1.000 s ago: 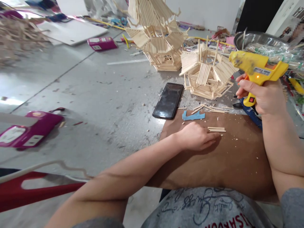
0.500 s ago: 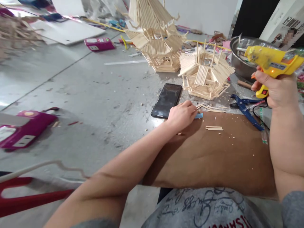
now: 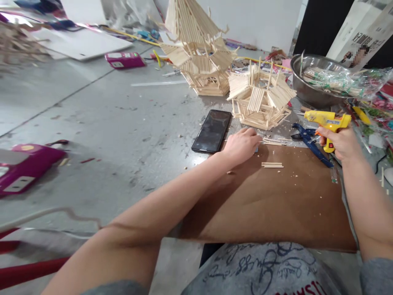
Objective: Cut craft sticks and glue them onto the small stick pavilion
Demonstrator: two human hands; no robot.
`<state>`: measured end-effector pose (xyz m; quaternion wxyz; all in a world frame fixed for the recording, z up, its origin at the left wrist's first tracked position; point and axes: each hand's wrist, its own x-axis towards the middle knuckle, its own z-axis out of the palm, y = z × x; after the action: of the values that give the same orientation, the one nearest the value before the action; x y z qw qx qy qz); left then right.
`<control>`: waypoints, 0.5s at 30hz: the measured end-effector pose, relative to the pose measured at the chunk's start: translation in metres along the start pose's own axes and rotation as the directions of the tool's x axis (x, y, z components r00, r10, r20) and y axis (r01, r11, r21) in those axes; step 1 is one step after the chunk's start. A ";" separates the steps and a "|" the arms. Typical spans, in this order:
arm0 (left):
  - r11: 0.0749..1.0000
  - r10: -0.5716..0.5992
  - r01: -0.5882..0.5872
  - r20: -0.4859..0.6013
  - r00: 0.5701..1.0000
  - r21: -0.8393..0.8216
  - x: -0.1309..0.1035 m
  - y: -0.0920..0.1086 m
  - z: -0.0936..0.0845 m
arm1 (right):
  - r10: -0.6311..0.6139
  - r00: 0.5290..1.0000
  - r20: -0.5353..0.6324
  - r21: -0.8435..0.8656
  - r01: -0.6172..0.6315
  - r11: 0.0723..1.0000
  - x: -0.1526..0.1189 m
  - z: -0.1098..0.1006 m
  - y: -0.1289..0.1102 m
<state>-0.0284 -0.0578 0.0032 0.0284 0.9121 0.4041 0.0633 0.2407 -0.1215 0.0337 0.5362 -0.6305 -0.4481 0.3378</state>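
My right hand [image 3: 345, 143] is wrapped round the handle of a yellow hot glue gun [image 3: 328, 119], its nozzle pointing left. A pair of blue cutters [image 3: 313, 145] lies just left of that hand. My left hand [image 3: 242, 144] rests at the far left edge of a brown board [image 3: 270, 205], its fingers curled down beside a small blue piece [image 3: 256, 150] and thin wooden sticks [image 3: 276, 141]. The fingertips are hidden, so what they pinch cannot be seen. Several short sticks [image 3: 272, 165] lie side by side on the board.
Beyond my left hand stands a low stick-built model [image 3: 260, 94], with a taller stick tower [image 3: 199, 61] behind it. A black phone [image 3: 212, 131] lies left of my hand. A metal bowl [image 3: 319, 96] holds bagged sticks. Purple power strips [image 3: 33, 168] sit on the left.
My right hand has lowered the glue gun from beside the bowl to just above the cutters. My left hand has shifted slightly right over the blue piece, covering more of it.
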 end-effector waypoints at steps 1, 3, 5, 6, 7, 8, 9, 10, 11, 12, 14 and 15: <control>1.000 0.026 -0.026 0.011 1.000 -0.007 0.005 0.003 -0.001 | -0.005 1.000 -0.001 0.012 0.005 1.000 0.000 0.001 0.000; 0.997 0.077 -0.076 0.033 0.996 -0.034 0.015 0.011 -0.001 | -0.016 1.000 -0.002 0.033 0.016 0.999 0.000 0.002 0.000; 0.993 0.107 -0.104 0.039 0.994 -0.055 0.027 0.019 0.002 | -0.020 1.000 -0.001 0.036 0.020 0.999 -0.001 0.003 0.000; 0.994 0.097 -0.094 0.053 0.994 -0.060 0.032 0.022 0.004 | -0.020 1.000 0.001 0.029 0.020 0.999 -0.001 0.003 0.000; 0.994 0.092 -0.087 0.073 0.993 -0.069 0.037 0.026 0.006 | -0.019 1.000 0.005 0.018 0.019 1.000 -0.002 0.002 0.000; 0.995 0.078 -0.072 0.092 0.993 -0.075 0.041 0.028 0.008 | -0.017 1.000 0.010 0.006 0.017 1.000 -0.002 0.001 0.000; 0.996 0.056 -0.048 0.107 0.993 -0.081 0.044 0.030 0.010 | -0.015 1.000 0.012 -0.003 0.015 1.000 -0.002 0.001 0.000; 0.996 0.035 -0.024 0.123 0.992 -0.088 0.047 0.032 0.010 | -0.014 1.000 0.015 -0.009 0.014 1.000 -0.003 0.000 -0.001; 0.995 0.012 0.001 0.140 0.990 -0.096 0.049 0.033 0.010 | -0.014 1.000 0.018 -0.010 0.014 1.000 -0.003 0.000 -0.001; 0.994 -0.007 0.024 0.160 0.987 -0.105 0.051 0.034 0.010 | -0.014 1.000 0.020 -0.007 0.014 1.000 -0.003 0.000 -0.002; 0.992 -0.027 0.052 0.200 0.979 -0.119 0.052 0.035 0.009 | -0.017 1.000 0.023 0.010 0.017 1.000 -0.004 0.001 -0.005; 0.991 -0.026 0.054 0.213 0.977 -0.123 0.052 0.036 0.008 | -0.020 1.000 0.022 0.021 0.020 1.000 -0.005 0.002 -0.006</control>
<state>0.0342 -0.0433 0.0039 0.1308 0.9016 0.4123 -0.0083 0.2363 -0.1252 0.0389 0.5410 -0.6166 -0.4568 0.3442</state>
